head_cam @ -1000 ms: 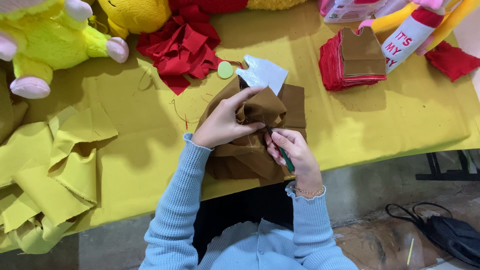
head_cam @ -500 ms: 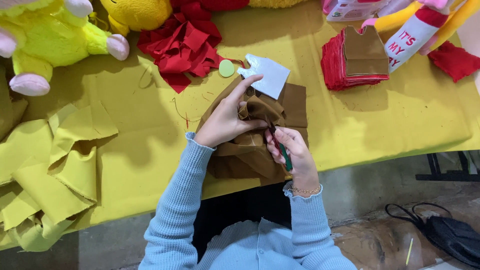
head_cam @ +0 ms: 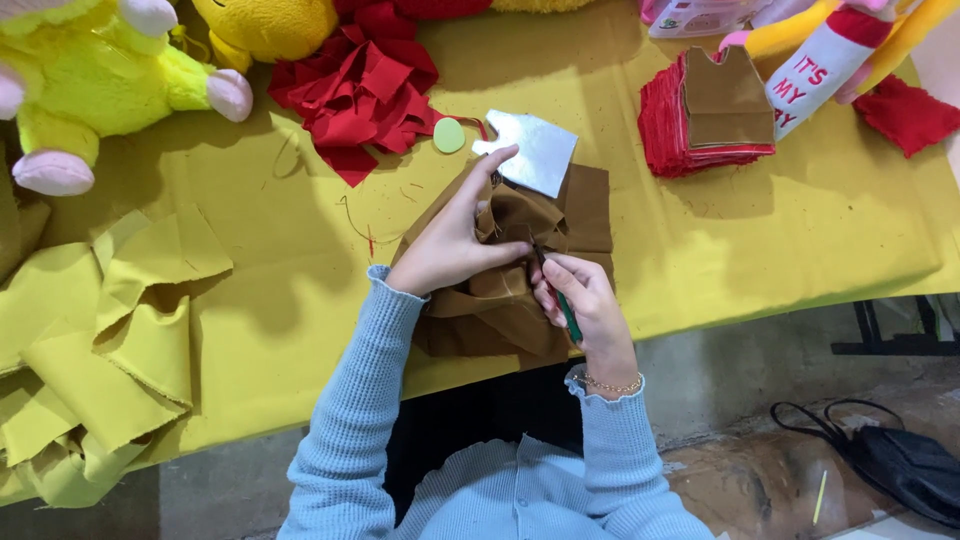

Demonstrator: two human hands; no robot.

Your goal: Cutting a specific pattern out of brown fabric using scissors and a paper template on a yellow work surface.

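While the left hand (head_cam: 455, 245) presses its fingers flat on the bunched brown fabric piece (head_cam: 505, 275) at the yellow-covered bench (head_cam: 780, 240) edge to steady it, the right hand (head_cam: 585, 305) pinches a slim green-handled tool (head_cam: 563, 300) against the cloth.

Illumination is bright and even from above, casting soft shadows beneath the left hand (head_cam: 455, 240), the right hand (head_cam: 585, 300) and the red fabric scraps (head_cam: 365, 85) onto the yellow tablecloth (head_cam: 800, 240), with no glare, sharp central focus and mild wide-angle bending at edges.
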